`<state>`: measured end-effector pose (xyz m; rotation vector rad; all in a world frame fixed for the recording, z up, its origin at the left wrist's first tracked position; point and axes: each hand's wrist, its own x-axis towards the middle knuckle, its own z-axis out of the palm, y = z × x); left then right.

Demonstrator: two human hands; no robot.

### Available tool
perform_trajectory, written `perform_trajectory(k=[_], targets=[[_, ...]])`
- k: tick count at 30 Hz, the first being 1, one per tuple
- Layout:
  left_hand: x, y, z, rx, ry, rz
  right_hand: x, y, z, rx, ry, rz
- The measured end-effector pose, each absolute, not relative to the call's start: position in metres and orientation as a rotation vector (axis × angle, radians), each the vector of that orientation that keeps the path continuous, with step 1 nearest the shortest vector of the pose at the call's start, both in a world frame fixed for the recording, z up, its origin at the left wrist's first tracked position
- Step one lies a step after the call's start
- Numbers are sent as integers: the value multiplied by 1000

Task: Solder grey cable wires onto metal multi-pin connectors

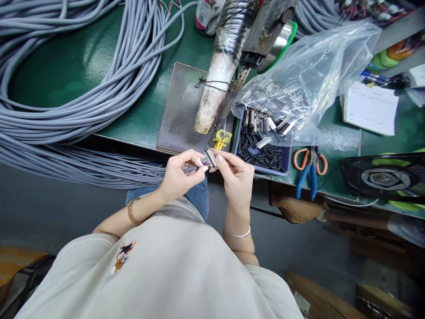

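My left hand [181, 175] is closed around the end of a grey cable [190, 169] whose coloured wires fan out at the tip. My right hand [236, 173] pinches a small metal connector [210, 157] at those wire ends. Both hands meet just in front of the green bench edge, above my lap. A soldering iron [232, 95] on a wrapped stand [215, 84] points down toward the dark metal plate [177, 110] right behind my hands.
Thick bundles of grey cable [83, 79] cover the bench's left. A blue tray [262, 153] holds black sleeves and connectors under a clear plastic bag [308, 75]. Blue-handled pliers [310, 170] and orange scissors lie to the right, beside a small fan [381, 177].
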<state>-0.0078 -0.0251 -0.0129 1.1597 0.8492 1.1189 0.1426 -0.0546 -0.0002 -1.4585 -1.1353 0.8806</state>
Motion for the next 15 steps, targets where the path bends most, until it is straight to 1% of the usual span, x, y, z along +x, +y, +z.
perform_trajectory(k=[2,4,7,9,10,12,15], targets=[[-7,-24,-13,1139,842,1104,142,-55,-1,-1492,-1159,856],[-7,-21,-13,1098,833,1091,142,-56,-2,-1552,-1212,760],[-7,-16,-14,1002,837,1074,143,-60,-2,-1615,-1273,433],[-7,-11,-15,941,847,1057,145,-64,-2,-1549,-1253,251],[-8,-8,-15,916,849,1050,146,-65,-1,-1498,-1228,210],[-9,-3,-16,872,845,1043,148,-68,-1,-1420,-1196,228],[-8,5,-17,835,846,1047,150,-70,-3,-1446,-1263,283]])
